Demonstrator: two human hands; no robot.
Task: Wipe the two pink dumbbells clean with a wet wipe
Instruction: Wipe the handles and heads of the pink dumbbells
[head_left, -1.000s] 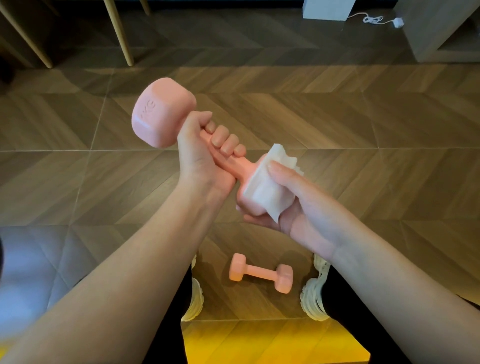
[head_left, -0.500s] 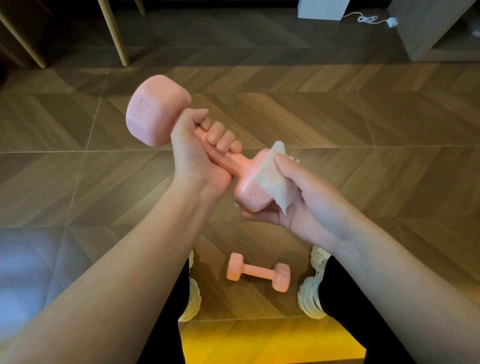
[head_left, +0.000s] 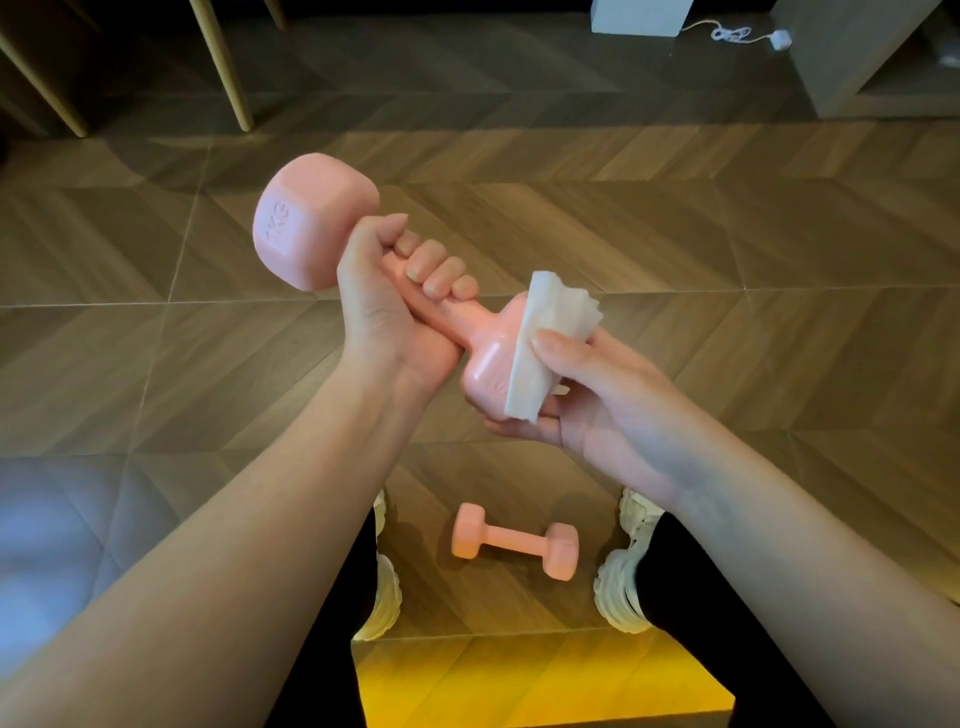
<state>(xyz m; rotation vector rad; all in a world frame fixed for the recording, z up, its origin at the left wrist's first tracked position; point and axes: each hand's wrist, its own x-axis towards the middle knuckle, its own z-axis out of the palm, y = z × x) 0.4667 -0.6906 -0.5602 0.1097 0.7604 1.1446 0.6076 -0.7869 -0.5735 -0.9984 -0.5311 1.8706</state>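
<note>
My left hand (head_left: 387, 317) wrapping tight round dumbbell (head_left: 311, 228) handle. My right hand (head_left: 602, 400) pinching wet wipe (head_left: 545, 338) onto lower head. I'm aiming for firm strokes over every face, turning bar.

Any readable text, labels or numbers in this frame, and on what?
"KG": raised on the upper end of the held dumbbell; the digit before it is too blurred.
Raised mark on its lower end, half under the wet wipe: unreadable.
The dumbbell on the floor: no text seen.

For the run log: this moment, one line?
left hand grips first dumbbell by handle | right hand presses wipe on its near head | second dumbbell on floor
</note>
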